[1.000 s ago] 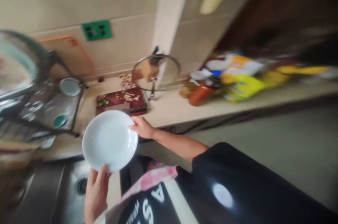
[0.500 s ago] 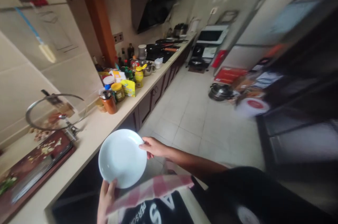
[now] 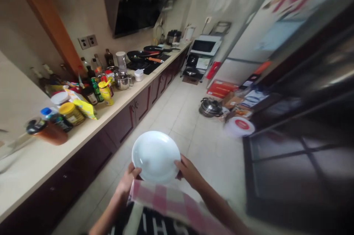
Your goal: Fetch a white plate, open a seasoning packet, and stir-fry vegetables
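Note:
I hold an empty white plate (image 3: 155, 155) in front of my chest with both hands. My left hand (image 3: 127, 181) grips its lower left rim. On the lower right rim sits my right hand (image 3: 190, 172), fingers curled over the edge. Just below the plate is the pink checked top of my apron (image 3: 166, 200). The plate hangs above the tiled floor (image 3: 193, 124), to the right of the long counter (image 3: 83, 131).
Jars, bottles and yellow packets (image 3: 80, 98) crowd the counter. Farther along are a steel pot (image 3: 123, 80) and a stove with black pans (image 3: 149, 56). A microwave (image 3: 203, 46) stands at the far end. Pots and boxes (image 3: 221, 106) lie on the floor at right.
My view has swung right from the sink and cutting board to face down the kitchen aisle. The plate moved to the centre, still in both hands.

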Motion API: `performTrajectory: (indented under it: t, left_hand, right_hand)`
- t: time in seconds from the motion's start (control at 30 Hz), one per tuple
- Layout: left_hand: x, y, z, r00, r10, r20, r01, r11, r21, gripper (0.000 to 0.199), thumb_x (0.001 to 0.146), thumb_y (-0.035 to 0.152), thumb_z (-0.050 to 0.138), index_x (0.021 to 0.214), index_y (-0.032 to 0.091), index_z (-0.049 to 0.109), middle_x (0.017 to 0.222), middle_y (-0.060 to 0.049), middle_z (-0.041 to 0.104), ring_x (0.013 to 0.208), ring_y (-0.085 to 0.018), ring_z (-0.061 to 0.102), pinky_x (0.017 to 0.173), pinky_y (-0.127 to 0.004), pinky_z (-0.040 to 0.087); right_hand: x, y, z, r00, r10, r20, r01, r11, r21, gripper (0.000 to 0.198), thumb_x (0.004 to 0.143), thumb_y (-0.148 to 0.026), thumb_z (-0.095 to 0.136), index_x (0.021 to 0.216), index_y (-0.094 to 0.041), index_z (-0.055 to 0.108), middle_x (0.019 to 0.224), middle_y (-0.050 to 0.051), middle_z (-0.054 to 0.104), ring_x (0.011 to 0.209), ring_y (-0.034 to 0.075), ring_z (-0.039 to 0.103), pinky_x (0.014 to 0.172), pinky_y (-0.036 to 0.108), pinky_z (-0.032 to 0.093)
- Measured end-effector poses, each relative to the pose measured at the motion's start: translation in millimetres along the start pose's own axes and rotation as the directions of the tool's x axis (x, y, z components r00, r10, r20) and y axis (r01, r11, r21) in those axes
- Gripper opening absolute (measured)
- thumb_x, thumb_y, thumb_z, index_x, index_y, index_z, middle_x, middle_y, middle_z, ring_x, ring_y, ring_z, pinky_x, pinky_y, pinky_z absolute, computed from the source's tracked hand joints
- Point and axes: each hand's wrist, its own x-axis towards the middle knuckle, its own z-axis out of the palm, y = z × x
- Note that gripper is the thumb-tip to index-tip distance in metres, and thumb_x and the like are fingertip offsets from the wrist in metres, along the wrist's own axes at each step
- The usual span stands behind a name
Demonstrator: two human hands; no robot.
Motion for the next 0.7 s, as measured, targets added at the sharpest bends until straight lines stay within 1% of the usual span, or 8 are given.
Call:
performTrajectory:
  t: [0.13,0.23,0.3,0.4,0.5,0.53,0.6,0.7]
  left_hand:
    - [47.7,8.1,44.5,1.000,-0.011,-0.024,0.007,0.992,-0.129,0.020,0.056,0.030,0.073,0.072,0.020,0.067,0.063,-0.001,0.064,0.060,-0.019,0.060,0.059,-0.032,0.050]
    - [88.7,19.1,72.3,0.996,-0.074,0.043,0.079,0.986,-0.146,0.025,0.054,0.027,0.075,0.075,0.018,0.065,0.062,-0.001,0.063,0.057,-0.016,0.058,0.053,-0.027,0.047]
    - [117.8,31.5,91.3,0.990,-0.093,0.107,0.108,0.984,-0.142,0.030,0.055,0.029,0.080,0.078,0.017,0.065,0.062,-0.001,0.064,0.056,-0.016,0.059,0.053,-0.027,0.048]
    - [165.4,55.6,119.1,0.972,-0.072,0.222,0.110,0.980,-0.165,0.047,0.060,0.043,0.089,0.091,0.015,0.066,0.071,-0.004,0.068,0.061,-0.018,0.065,0.058,-0.030,0.055]
    - [219.9,82.1,140.2,0.952,-0.031,0.305,0.104,0.968,-0.227,0.068,0.068,0.063,0.086,0.109,0.014,0.064,0.087,-0.010,0.072,0.068,-0.022,0.072,0.065,-0.035,0.060]
    - [239.6,91.3,144.9,0.955,-0.017,0.297,0.096,0.963,-0.251,0.070,0.070,0.064,0.085,0.114,0.014,0.062,0.092,-0.012,0.073,0.070,-0.023,0.074,0.067,-0.036,0.061]
    - [280.3,110.9,151.2,0.976,0.006,0.216,0.063,0.949,-0.309,0.069,0.073,0.057,0.087,0.119,0.014,0.059,0.099,-0.015,0.074,0.074,-0.025,0.077,0.071,-0.038,0.061]
    - [340.7,143.3,156.7,0.999,0.024,0.024,-0.011,0.900,-0.435,0.049,0.082,0.035,0.086,0.114,0.013,0.057,0.096,-0.017,0.076,0.078,-0.024,0.078,0.078,-0.036,0.061]
  right_hand:
    - [24.4,11.1,-42.8,0.999,-0.012,-0.042,0.014,0.999,0.051,0.042,0.077,-0.057,0.056,0.093,-0.018,0.055,0.059,-0.001,0.056,0.049,0.015,0.055,0.047,0.028,0.043]
    - [47.6,20.2,-68.9,0.993,-0.003,-0.118,0.018,0.992,0.126,0.040,0.076,-0.059,0.059,0.086,-0.020,0.055,0.059,0.000,0.054,0.049,0.015,0.053,0.046,0.029,0.041]
    - [67.8,21.4,-89.8,0.990,-0.008,-0.141,0.032,0.984,0.173,0.039,0.077,-0.058,0.060,0.082,-0.020,0.055,0.059,0.000,0.053,0.050,0.015,0.050,0.047,0.029,0.040]
    - [106.6,11.3,-128.8,0.986,-0.010,-0.164,0.047,0.974,0.223,0.035,0.078,-0.053,0.062,0.077,-0.020,0.053,0.058,0.000,0.051,0.050,0.014,0.047,0.047,0.028,0.036]
    - [152.9,-8.8,-174.4,0.973,-0.009,-0.232,0.057,0.978,0.202,0.032,0.077,-0.049,0.062,0.073,-0.019,0.053,0.057,0.000,0.050,0.051,0.012,0.044,0.049,0.027,0.035]
    - [168.9,-15.9,-190.1,0.969,-0.015,-0.248,0.062,0.981,0.183,0.031,0.077,-0.048,0.063,0.072,-0.019,0.053,0.057,0.000,0.049,0.051,0.013,0.044,0.050,0.027,0.034]
    - [199.7,-29.3,-221.2,0.963,-0.016,-0.268,0.055,0.989,0.137,0.030,0.074,-0.048,0.064,0.070,-0.019,0.053,0.056,-0.001,0.049,0.051,0.013,0.043,0.050,0.027,0.033]
    - [239.0,-48.1,-262.8,0.955,0.010,-0.295,0.005,0.999,0.049,0.031,0.073,-0.048,0.063,0.069,-0.019,0.054,0.057,0.001,0.051,0.053,0.014,0.045,0.050,0.028,0.035]
